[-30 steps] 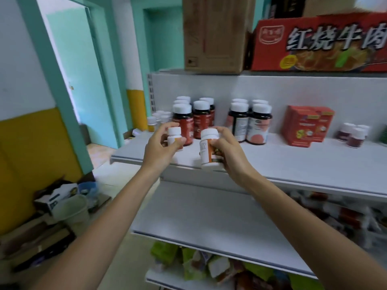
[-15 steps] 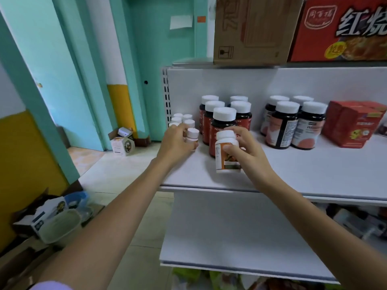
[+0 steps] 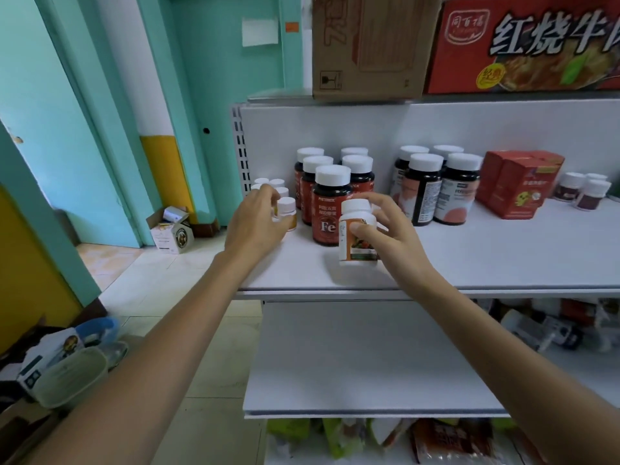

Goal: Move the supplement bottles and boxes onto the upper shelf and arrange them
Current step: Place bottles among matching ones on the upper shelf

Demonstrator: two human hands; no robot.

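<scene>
Around: brown cardboard carton (image 3: 365,45) and red carton (image 3: 523,45) above the white upper shelf (image 3: 503,256); red boxes (image 3: 516,186) to the right.
In the way: tall dark bottles with red labels (image 3: 330,209) stand between the hands, slightly farther back.
Left hand (image 3: 258,219): fingers curled round a small white-capped yellow-labelled bottle (image 3: 288,211) at the shelf's left end, beside small white bottles (image 3: 268,183).
Right hand (image 3: 389,236): pinches a white orange-labelled plastic bottle (image 3: 355,236), upright near the shelf's front edge.
</scene>
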